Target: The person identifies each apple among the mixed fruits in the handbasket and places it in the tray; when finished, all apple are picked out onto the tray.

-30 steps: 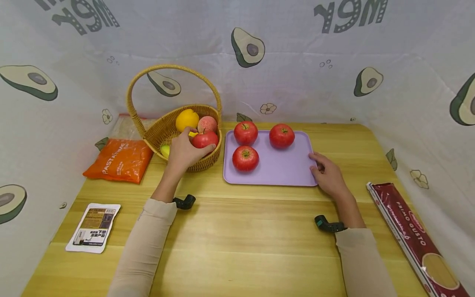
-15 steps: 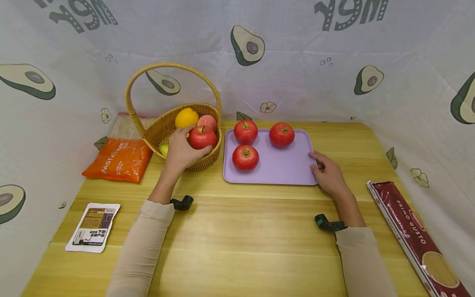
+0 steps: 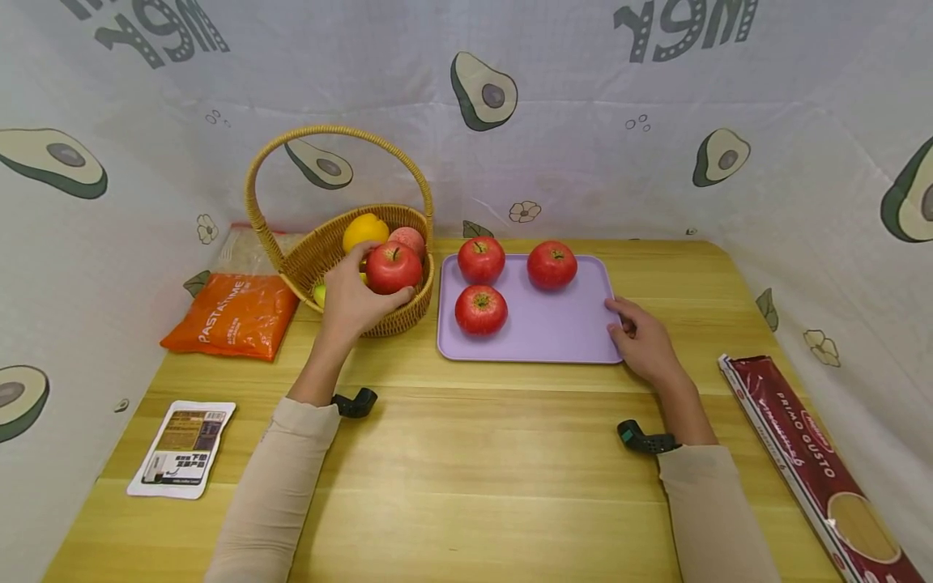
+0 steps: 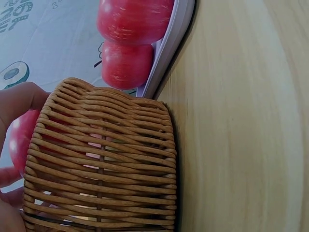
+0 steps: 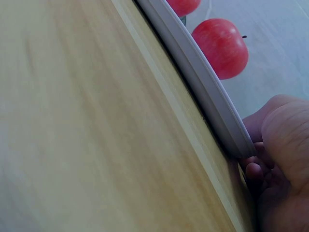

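My left hand [image 3: 352,298] holds a red apple [image 3: 394,268] between thumb and fingers, over the front of the wicker basket [image 3: 397,322]. In the left wrist view, the basket's woven side [image 4: 101,159] hides most of that apple. A yellow fruit [image 3: 365,231], a peach [image 3: 408,240] and a partly hidden green fruit [image 3: 319,295] lie in the basket. At the right edge of the purple tray [image 3: 557,328], my right hand [image 3: 647,344] grips the rim, also seen in the right wrist view with curled fingers [image 5: 263,164]. Three red apples, one at the back right [image 3: 551,265], sit on the tray.
Left of the basket lies an orange pasta bag [image 3: 233,316]. A white-edged pouch [image 3: 182,449] is nearer on the left. Along the right side lies a long dark-red pasta pack [image 3: 809,453]. An avocado-print cloth [image 3: 568,146] hangs behind the wooden table [image 3: 496,470].
The left hand has raised the apple slightly and shifted it left and toward me within the basket's opening. The right hand and tray have stayed in place.
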Demonstrator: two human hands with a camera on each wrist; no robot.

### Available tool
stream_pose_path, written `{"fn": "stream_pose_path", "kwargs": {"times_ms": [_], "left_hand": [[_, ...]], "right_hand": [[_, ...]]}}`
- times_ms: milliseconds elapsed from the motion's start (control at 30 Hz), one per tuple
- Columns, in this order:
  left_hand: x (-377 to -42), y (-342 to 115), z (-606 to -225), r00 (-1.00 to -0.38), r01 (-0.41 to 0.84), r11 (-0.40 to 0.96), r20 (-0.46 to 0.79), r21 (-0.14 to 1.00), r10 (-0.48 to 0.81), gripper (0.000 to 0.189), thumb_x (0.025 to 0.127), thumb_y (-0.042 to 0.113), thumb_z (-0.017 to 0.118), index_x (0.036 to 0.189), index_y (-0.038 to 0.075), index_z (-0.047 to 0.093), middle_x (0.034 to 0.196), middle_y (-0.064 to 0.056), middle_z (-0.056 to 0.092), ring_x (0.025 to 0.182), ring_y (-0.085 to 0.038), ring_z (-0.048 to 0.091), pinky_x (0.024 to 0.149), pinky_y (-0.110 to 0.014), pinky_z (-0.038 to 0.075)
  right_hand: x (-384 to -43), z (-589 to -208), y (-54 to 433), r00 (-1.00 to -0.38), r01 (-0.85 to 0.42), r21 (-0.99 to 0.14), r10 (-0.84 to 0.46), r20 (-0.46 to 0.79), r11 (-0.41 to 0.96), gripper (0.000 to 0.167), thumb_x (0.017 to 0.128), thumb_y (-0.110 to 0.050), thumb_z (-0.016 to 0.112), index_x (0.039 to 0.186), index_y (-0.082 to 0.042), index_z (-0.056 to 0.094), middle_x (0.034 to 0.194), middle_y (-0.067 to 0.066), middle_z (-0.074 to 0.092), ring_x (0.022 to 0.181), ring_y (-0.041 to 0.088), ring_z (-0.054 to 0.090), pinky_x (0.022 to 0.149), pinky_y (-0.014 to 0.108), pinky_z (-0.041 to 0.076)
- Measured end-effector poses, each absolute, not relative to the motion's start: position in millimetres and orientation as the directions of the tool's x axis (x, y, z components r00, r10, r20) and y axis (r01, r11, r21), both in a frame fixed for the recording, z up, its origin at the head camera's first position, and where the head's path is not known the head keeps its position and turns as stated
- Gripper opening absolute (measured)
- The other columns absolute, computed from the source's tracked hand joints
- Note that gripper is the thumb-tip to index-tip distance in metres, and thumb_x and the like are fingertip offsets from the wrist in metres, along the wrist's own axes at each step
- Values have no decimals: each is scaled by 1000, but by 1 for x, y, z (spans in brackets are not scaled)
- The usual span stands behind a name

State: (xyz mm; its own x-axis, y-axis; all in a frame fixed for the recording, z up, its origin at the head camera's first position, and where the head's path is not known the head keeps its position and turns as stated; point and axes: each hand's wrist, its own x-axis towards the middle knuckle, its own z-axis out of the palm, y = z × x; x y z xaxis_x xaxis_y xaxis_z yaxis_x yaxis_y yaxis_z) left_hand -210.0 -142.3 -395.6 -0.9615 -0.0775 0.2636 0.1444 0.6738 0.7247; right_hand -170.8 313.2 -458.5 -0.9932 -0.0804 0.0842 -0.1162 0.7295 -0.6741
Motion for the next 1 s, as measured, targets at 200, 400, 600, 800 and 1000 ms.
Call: {"fn": "stream_pose_path", "kwargs": {"times_ms": [200, 400, 600, 800, 1000], "left_hand": [[-208, -138, -396, -928, 241, 629, 365, 739, -73, 82, 71, 46, 90, 139, 16, 57, 130, -8, 64, 118, -28, 55, 97, -49, 52], [-204, -125, -392, -896, 338, 528, 437, 779, -72, 78, 70, 46, 92, 136, 22, 59, 127, -2, 65, 113, -16, 59, 85, -38, 62], [-199, -104, -385, -899, 393, 408, 438, 824, -20, 77, 71, 44, 94, 137, 24, 60, 129, 5, 65, 107, -14, 64, 82, -39, 63], [-191, -76, -376, -924, 374, 361, 375, 854, 72, 76, 74, 46, 91, 139, 24, 58, 132, 6, 64, 104, -15, 65, 76, -39, 64], [-186, -43, -370, -940, 335, 314, 295, 888, 171, 78, 79, 41, 89, 146, 20, 54, 136, -1, 64, 113, -20, 65, 82, -37, 64]], "right_hand": [[-170, -458, 313, -994, -111, -674, -77, 80, 730, 47, 105, -8, 51, 151, 1, 48, 159, 26, 42, 103, 28, 49, 79, 18, 36], [-170, -456, 313, -993, -114, -680, -78, 84, 724, 47, 104, -8, 52, 150, 2, 49, 158, 26, 42, 104, 30, 50, 78, 14, 36], [-171, -456, 311, -994, -113, -691, -81, 79, 714, 47, 104, -7, 52, 150, 3, 49, 159, 27, 40, 105, 31, 52, 77, 10, 36], [-171, -457, 311, -995, -101, -695, -78, 65, 712, 48, 105, -9, 51, 151, 1, 48, 160, 26, 40, 105, 31, 50, 77, 11, 37], [-171, -458, 313, -996, -92, -692, -71, 59, 716, 48, 105, -9, 51, 152, 1, 47, 160, 25, 39, 106, 30, 50, 77, 11, 36]]}}
